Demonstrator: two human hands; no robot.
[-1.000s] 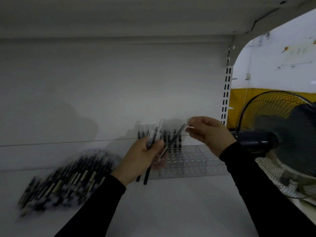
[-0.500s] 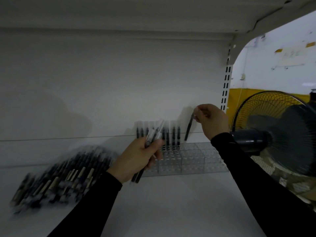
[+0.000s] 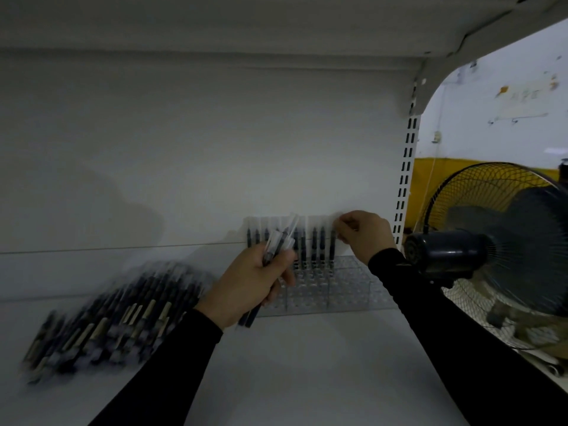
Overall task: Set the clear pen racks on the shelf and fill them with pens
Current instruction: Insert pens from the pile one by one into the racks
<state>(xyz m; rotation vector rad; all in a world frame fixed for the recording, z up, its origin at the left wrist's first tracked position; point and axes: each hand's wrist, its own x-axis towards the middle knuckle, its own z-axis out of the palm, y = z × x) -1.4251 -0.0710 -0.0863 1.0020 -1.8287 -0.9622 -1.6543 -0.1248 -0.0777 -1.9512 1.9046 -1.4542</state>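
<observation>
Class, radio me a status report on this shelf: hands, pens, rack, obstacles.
Left hand grips spare pens. Right hand pinches one pen, upright at rack back row. Nothing blocking.

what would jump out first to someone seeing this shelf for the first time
Most striking are the two hands at the middle of the shelf: the left hand grips a small bundle of pens, while the right hand pinches the top of a pen standing in the back row of the clear pen rack. A big loose pile of pens lies at the left, and a black fan stands past the right edge.
</observation>
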